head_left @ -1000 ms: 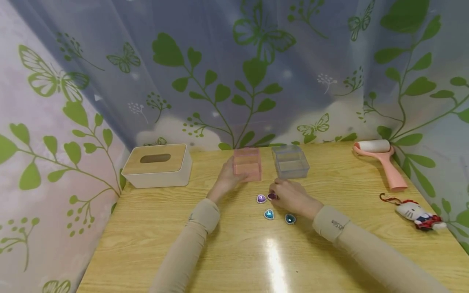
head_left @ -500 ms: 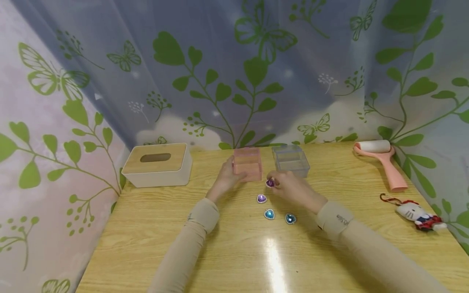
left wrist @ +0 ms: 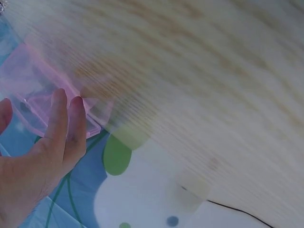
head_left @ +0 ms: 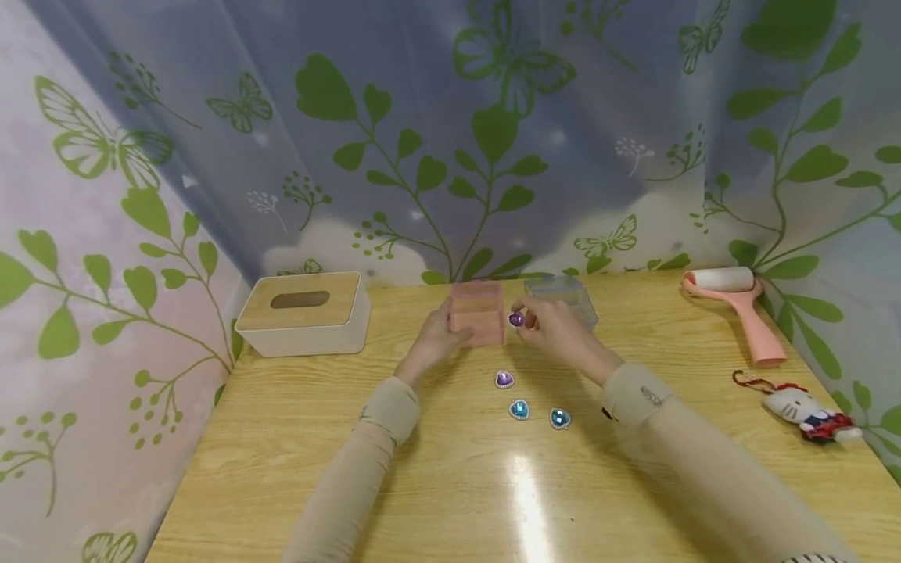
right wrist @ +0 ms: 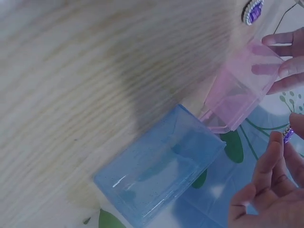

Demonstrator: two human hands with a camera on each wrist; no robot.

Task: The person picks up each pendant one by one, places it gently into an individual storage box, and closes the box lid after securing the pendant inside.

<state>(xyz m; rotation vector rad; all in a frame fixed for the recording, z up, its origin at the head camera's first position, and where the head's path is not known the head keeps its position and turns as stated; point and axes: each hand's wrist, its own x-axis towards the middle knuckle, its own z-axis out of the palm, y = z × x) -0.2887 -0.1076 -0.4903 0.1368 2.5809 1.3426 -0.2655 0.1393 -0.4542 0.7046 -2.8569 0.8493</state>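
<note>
At the back of the table, my left hand (head_left: 434,336) holds a translucent pink divided box (head_left: 477,332) by its left side, thumb along the front. Between thumb and fingertips, my right hand (head_left: 563,332) pinches a purple heart-shaped gem (head_left: 516,319) with a pale beaded rim, raised just off the pink box's right edge. The right wrist view shows this pinched gem (right wrist: 287,134) too. A lighter purple heart gem (head_left: 504,379) lies on the table below, with a light blue heart gem (head_left: 518,409) and a teal heart gem (head_left: 559,418) nearer me.
Partly behind my right hand stands a clear bluish box (head_left: 580,301). To the left is a tissue box (head_left: 303,320) with a wooden lid. A pink lint roller (head_left: 749,313) and a plush cat keychain (head_left: 805,410) lie at the right. A patterned curtain (head_left: 394,195) borders the table.
My right hand has lifted the purple gem from beside the lighter one and carried it away from me, up to the pink box's right side. My left hand has stayed on the pink box.
</note>
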